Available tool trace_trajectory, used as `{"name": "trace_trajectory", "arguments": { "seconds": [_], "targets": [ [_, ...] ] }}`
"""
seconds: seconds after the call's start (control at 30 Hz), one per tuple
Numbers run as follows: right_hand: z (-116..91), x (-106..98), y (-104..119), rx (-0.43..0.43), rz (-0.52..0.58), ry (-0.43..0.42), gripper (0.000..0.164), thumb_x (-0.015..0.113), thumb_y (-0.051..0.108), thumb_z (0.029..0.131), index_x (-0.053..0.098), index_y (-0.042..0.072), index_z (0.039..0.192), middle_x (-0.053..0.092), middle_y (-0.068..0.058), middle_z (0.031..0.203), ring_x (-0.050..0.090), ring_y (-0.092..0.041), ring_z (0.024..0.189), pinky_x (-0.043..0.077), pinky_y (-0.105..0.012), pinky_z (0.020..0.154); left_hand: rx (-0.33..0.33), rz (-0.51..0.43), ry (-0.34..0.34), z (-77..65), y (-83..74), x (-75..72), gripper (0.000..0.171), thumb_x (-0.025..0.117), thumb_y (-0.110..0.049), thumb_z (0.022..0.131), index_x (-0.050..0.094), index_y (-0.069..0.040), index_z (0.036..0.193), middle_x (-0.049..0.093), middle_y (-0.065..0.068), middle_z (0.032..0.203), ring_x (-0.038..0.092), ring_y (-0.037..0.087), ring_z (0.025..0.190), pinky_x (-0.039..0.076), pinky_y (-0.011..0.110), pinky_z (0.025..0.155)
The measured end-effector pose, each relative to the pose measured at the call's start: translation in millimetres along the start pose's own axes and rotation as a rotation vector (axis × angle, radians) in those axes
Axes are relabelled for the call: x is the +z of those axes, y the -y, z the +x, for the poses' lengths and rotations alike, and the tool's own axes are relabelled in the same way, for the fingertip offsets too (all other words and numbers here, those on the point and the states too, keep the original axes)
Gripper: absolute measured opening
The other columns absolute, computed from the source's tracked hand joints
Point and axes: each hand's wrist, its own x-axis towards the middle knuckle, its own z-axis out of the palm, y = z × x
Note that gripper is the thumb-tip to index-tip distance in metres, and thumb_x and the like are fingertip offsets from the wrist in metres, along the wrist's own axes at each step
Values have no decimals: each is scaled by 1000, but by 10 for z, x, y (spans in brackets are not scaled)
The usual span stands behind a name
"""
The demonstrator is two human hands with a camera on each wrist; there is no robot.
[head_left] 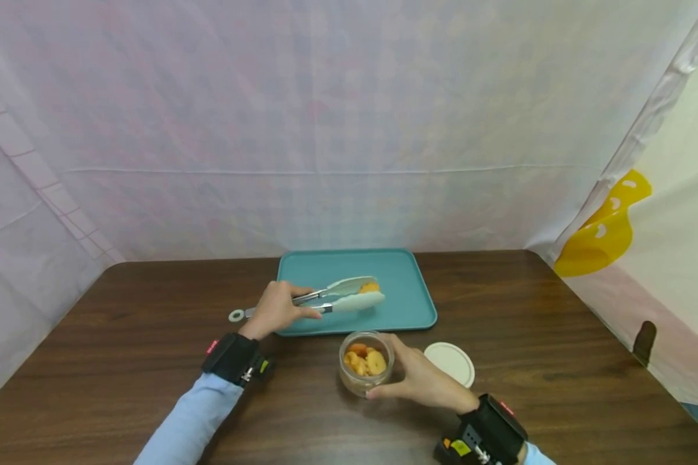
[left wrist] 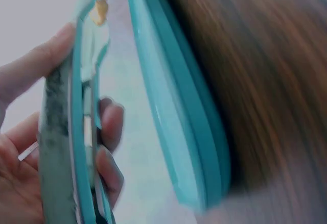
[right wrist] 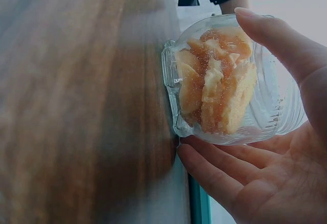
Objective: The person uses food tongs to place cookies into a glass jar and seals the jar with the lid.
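My left hand (head_left: 275,310) grips a pair of tongs (head_left: 357,301) with pale silicone heads, thumb on one arm and fingers round the other. Between the heads sits a golden biscuit-like piece (head_left: 370,287), held above the teal tray (head_left: 337,261). In the left wrist view this piece (left wrist: 100,10) shows near the tips. With thumb and fingers, my right hand (head_left: 424,381) holds the side of a lidless clear glass jar (right wrist: 265,101), which stands upright on the table. Several golden, crumbly-looking pieces (right wrist: 217,89) lie inside the jar.
A round white lid (head_left: 450,363) lies on the brown wooden table (head_left: 151,336), right of the jar and partly behind my right hand. The tray lies at the table's far edge, against a pale cloth (head_left: 314,129). A yellow shape (head_left: 602,236) shows on the right-hand cloth.
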Motion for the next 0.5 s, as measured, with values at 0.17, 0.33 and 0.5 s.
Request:
{"name": "trace_trajectory", "arguments": {
  "seconds": [0.17, 0.33, 0.5],
  "targets": [
    [-9, -11, -5, 13, 9, 10, 82, 70, 45, 70, 28, 20, 137, 45, 3, 130, 46, -14, 115, 38, -36, 92, 92, -64, 36, -96, 79, -128, 52, 74, -32, 69, 63, -3, 112, 28, -5, 37, 5, 8, 43, 16, 23, 44],
    [-12, -11, -2, 19, 15, 16, 81, 70, 45, 71, 28, 22, 136, 44, 3, 130, 46, -14, 114, 38, -36, 92, 106, -101, 103, -149, 106, -256, 56, 73, -33, 70, 60, -5, 116, 28, -3, 37, 6, 8, 43, 16, 23, 44],
    [-10, -6, -6, 10, 17, 14, 81, 70, 45, 71, 28, 24, 136, 44, 4, 130, 46, -13, 114, 38, -36, 92, 122, -113, 115, -190, 111, -352, 56, 72, -35, 70, 60, -7, 116, 21, -5, 39, 6, 9, 45, 15, 25, 45]
  ]
}}
